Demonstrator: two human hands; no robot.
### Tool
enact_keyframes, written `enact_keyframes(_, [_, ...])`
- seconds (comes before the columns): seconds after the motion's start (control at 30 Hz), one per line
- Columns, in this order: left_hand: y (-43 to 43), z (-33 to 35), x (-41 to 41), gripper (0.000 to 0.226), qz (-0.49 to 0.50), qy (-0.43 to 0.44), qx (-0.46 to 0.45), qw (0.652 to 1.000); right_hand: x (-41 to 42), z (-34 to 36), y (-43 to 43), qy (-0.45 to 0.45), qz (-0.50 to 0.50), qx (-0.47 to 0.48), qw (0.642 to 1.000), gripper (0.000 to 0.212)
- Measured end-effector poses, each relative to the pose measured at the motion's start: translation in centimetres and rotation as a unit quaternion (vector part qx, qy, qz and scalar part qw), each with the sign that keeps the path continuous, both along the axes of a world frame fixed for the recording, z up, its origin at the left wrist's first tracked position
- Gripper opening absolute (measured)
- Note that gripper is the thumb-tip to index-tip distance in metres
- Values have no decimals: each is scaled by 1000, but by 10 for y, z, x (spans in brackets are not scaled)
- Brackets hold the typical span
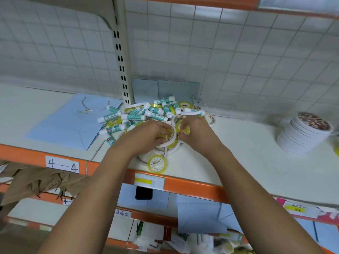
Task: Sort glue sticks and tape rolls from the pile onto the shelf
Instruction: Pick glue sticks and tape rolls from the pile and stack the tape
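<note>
A mixed pile of teal-and-white glue sticks point(136, 117) and tape rolls lies mid-shelf on the white shelf point(229, 153). Both my hands are in the pile's front part. My left hand point(146, 134) has its fingers curled round a white tape roll point(171, 142) with yellow rolls inside it. My right hand point(196, 132) pinches a small yellow tape roll point(184, 130). One yellow roll point(157, 164) lies alone near the shelf's front edge. At the right stands a neat stack of white tape rolls point(304, 138).
A light blue paper bag point(67, 121) lies flat left of the pile. A slotted upright post point(122, 70) stands behind it against the grid back wall. The orange shelf edge point(192, 186) runs along the front; lower shelves hold paper and bags.
</note>
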State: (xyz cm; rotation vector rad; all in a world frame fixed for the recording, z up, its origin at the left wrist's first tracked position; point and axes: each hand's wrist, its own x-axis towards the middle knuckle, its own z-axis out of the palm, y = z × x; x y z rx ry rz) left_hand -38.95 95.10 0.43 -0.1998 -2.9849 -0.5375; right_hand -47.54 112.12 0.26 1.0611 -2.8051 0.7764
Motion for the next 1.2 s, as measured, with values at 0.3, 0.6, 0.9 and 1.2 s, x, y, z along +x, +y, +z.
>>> enact_keyframes(0.3, [-7, 6, 6, 24, 45, 47, 31, 997, 1, 0, 1, 20, 2, -29, 999, 22])
enact_keyframes(0.6, [8, 2, 7, 18, 63, 92, 46, 993, 5, -3, 15, 27, 7, -64, 998, 20])
enact_keyframes(0.9, [55, -1, -14, 25, 21, 110, 57, 992, 14, 2, 65, -4, -34, -71, 997, 35])
enact_keyframes(1.2, [170, -18, -47, 48, -82, 79, 71, 991, 21, -2, 191, -19, -138, -9, 990, 47])
